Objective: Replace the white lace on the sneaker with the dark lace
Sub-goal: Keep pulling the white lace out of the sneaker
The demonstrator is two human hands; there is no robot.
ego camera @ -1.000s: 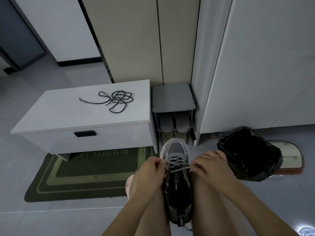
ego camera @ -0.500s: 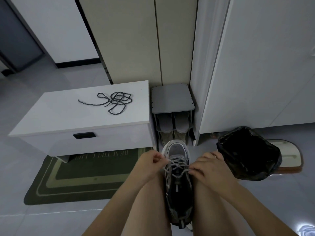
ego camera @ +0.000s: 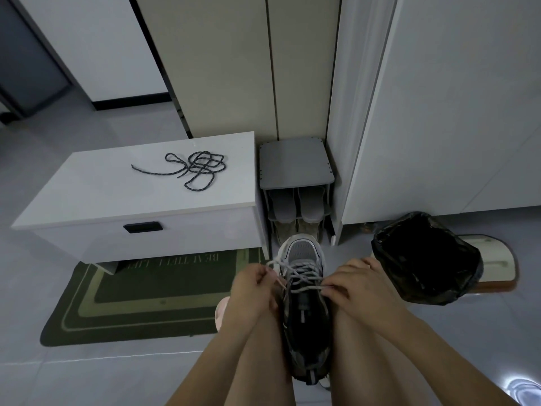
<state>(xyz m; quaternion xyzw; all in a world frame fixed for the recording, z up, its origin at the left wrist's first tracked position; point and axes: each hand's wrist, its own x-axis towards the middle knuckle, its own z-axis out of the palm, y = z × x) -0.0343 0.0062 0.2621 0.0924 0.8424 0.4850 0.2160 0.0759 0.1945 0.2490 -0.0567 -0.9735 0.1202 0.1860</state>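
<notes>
pinching white lace [ego camera: 303, 272] | left hand [ego camera: 254, 284] + right hand [ego camera: 354, 285] | sneaker [ego camera: 304, 252] between legs [ego camera: 263, 361]

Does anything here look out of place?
Only mildly: the dark lace lies in a loose tangle on top of the white drawer unit, and the sneaker is wedged between the person's legs, with the left hand and right hand pinching its white lace. Nothing looks spilled or broken.

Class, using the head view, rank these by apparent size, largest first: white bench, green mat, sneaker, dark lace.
1. white bench
2. green mat, partly hidden under the bench
3. sneaker, though being close to the camera enlarges it
4. dark lace, a thin tangle on the bench
</notes>
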